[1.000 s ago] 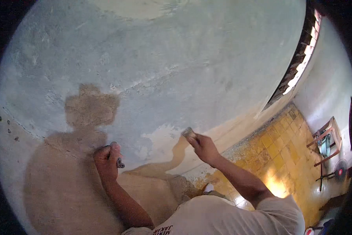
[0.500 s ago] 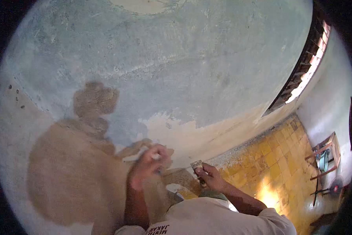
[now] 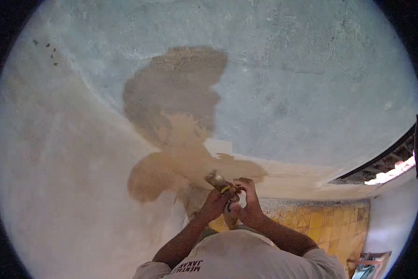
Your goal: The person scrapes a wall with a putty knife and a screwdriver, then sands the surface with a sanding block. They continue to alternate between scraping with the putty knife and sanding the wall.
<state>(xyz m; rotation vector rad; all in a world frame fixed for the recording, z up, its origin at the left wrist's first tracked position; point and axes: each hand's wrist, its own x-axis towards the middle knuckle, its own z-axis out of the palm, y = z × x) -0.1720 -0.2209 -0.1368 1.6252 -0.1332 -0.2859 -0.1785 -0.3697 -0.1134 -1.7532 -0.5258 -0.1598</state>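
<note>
The flat-ended tool [image 3: 218, 182] sits right in among the fingers, its broad worn end poking up past the left hand [image 3: 213, 205] and tilting away to that side. From where I stand, the left fingers are folded closed around its lower part, just below a small yellow mark [image 3: 225, 189]. The right hand [image 3: 251, 204] comes in close on the other side, its fingers bent and only partly curled, the tips at or just beside the tool's lower end; I can't tell whether they grip it. Something dark and blurred is bunched between the two hands, too muddled to name.

Both bare forearms run back to a pale shirt [image 3: 232, 251] with dark lettering on it. Beyond the hands rises the wall [image 3: 302, 107], blue-grey and patchy, with a cream strip [image 3: 302, 176] along its lower part. The person's brown shadow [image 3: 176, 93] falls across it. Yellow tiles [image 3: 320, 225] show past the right forearm, and farther off that way are a wooden piece of furniture [image 3: 385, 262] and a bright, slatted opening [image 3: 389, 172].
</note>
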